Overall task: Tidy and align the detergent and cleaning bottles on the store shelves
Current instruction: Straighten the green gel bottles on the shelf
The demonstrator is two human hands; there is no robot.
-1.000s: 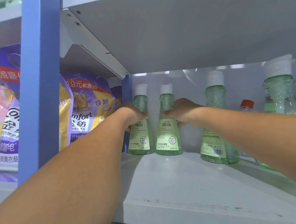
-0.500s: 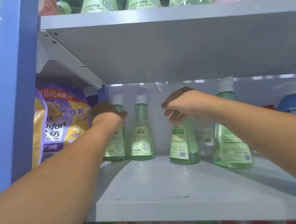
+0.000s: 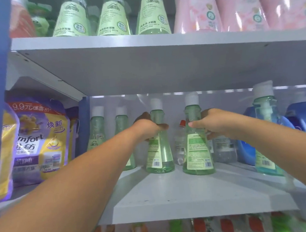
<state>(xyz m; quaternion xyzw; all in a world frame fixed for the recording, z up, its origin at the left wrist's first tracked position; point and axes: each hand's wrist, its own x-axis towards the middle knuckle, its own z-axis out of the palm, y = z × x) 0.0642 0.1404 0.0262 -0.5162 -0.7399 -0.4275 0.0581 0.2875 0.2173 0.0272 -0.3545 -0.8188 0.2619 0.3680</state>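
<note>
Left hand (image 3: 149, 127) grips one green bottle's (image 3: 159, 151) neck, right hand (image 3: 213, 123) another's (image 3: 197, 152), both upright mid-shelf (image 3: 188, 193). Likely light, smooth plastic, slippery; hold at the narrow neck under the cap.

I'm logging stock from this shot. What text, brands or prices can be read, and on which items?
"9.9元" on the purple refill pouch, top banner.
"mfort" and "金纺" on the same pouch, first letters cut off.
"焕新" on its yellow panel.
"内衣洗衣凝露", roughly, on the upper-shelf green bottles.
Back labels and barcodes on the two held green bottles: too small.
Pink bottles: blurred.
</note>
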